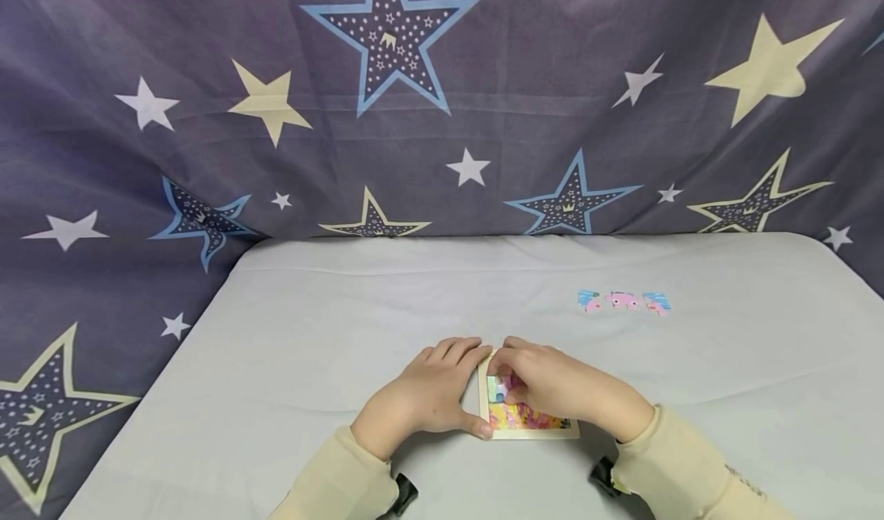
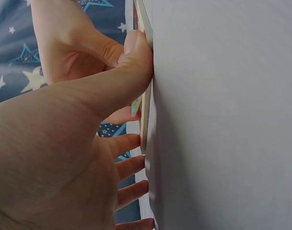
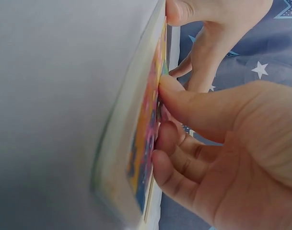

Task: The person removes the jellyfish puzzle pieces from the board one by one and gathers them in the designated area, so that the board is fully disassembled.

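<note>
Cream-rimmed picture board [image 1: 532, 434] lies between the hands, braced at its side by the left hand [image 1: 431, 393], fingers spread and gripping nothing, while the right hand [image 1: 555, 380], fingers curled, pinches a small tilted piece [image 2: 135, 107] that could jam if pressed down askew.
</note>
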Available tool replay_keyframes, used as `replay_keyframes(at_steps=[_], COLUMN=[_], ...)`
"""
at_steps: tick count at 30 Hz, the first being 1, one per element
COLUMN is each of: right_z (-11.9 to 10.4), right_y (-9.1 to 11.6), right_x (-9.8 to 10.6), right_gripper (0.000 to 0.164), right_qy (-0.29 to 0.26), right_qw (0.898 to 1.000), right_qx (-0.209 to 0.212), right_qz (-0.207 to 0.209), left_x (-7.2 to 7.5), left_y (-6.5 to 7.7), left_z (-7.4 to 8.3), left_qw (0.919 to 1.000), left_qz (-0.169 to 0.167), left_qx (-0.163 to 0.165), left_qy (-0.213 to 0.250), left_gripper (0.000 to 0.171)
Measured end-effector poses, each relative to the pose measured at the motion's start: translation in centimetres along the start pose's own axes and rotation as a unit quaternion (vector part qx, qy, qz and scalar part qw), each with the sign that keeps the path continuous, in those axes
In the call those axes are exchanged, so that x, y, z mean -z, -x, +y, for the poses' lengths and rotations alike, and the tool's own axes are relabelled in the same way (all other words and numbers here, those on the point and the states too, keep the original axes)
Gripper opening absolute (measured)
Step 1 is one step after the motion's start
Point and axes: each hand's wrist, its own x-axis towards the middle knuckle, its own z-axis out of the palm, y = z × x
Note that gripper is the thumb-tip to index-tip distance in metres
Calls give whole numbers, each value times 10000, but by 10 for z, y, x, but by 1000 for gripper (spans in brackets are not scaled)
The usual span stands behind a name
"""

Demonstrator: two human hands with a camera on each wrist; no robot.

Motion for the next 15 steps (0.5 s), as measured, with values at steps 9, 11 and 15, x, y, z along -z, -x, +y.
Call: replay_keyframes(at_steps=[9, 11, 15], right_z=[1, 1, 1], right_y=[0, 0, 0], right_x=[-1, 0, 1], right_gripper=[27, 27, 29], right_qy=[-133, -202, -234], right_qw=[9998, 9997, 9997], right_qx=[81, 69, 40], right_qz=[85, 72, 34], left_x=[1, 1, 1], left_y=[0, 0, 0], left_z=[0, 0, 0], left_qw=[10000, 10000, 10000], left_qz=[-42, -55, -61], left_qx=[-5, 0, 15], left_qy=[22, 13, -32], left_gripper=[106, 106, 107])
